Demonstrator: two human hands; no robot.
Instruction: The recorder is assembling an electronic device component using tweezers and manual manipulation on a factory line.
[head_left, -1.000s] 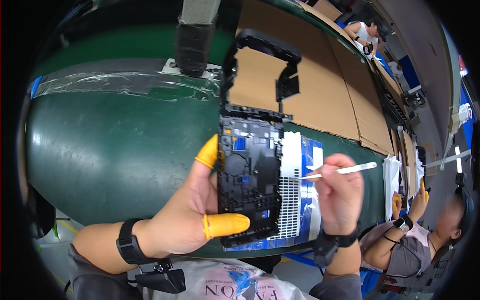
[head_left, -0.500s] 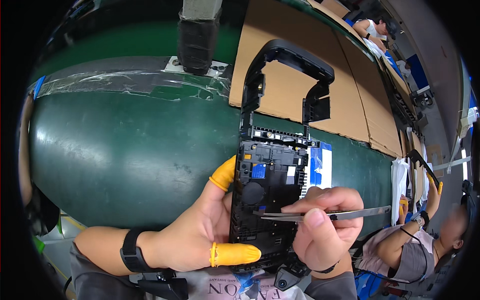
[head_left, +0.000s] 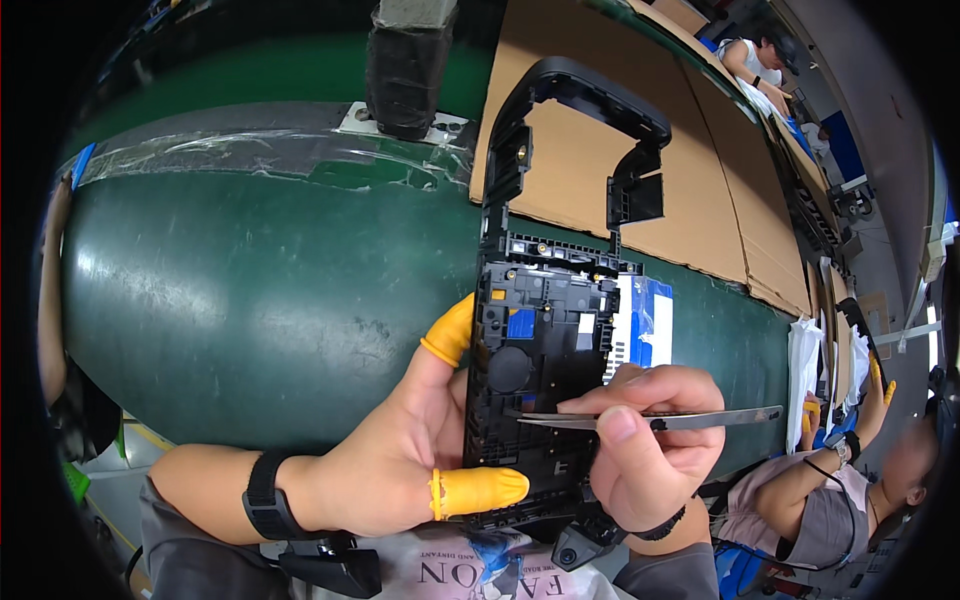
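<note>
My left hand (head_left: 385, 445), with yellow finger cots on its thumb and a fingertip, grips a long black plastic housing (head_left: 565, 360) by its left edge and lower part. The housing has an open frame at its far end and a ribbed panel with a round disc, a blue patch and a white label. Metal tweezers (head_left: 700, 420) are pinched in my right hand (head_left: 655, 440). Their tips lie over the panel, just below the disc; whether they touch it or hold anything is too small to tell.
Under the housing is a green table (head_left: 270, 290). A blue-and-white box (head_left: 645, 320) lies just right of the housing, with cardboard sheets (head_left: 735, 205) behind. A taped post (head_left: 405, 75) rises at the back. A co-worker (head_left: 800, 490) sits close at the right.
The whole view has shifted slightly, with the housing appearing a little higher. The tweezers are now more level, and their tips have moved slightly left over the panel. Both grips are unchanged.
</note>
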